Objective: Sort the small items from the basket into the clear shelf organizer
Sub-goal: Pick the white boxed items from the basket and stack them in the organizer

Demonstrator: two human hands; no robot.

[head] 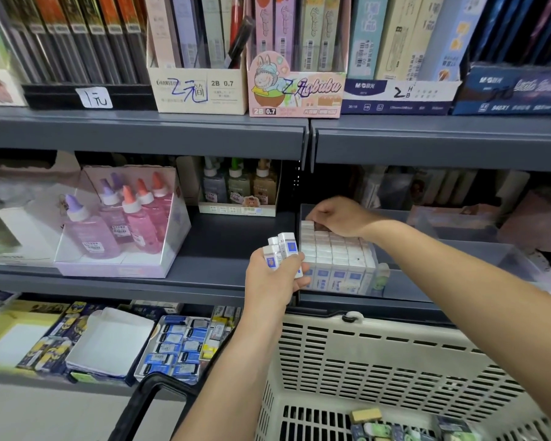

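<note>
My left hand (pixel 275 278) grips a small bunch of white erasers with blue labels (pixel 283 249), held upright just left of the clear shelf organizer (pixel 395 281). My right hand (pixel 337 216) reaches into the organizer's back left corner, fingertips pressing on a white eraser in the top row of the packed erasers (pixel 334 253). Those erasers stand in tight rows filling the organizer's left compartment. The cream plastic basket (pixel 379 361) sits below at the front, with a few small items (pixel 395 428) on its bottom.
Pink glue bottles in a display box (pixel 121 224) stand on the same shelf to the left. Small bottles (pixel 239 186) sit behind. Boxes of erasers (pixel 178 345) fill the lower shelf. Pencil lead boxes (pixel 296 74) line the upper shelf. The basket's black handle (pixel 147 405) hangs at left.
</note>
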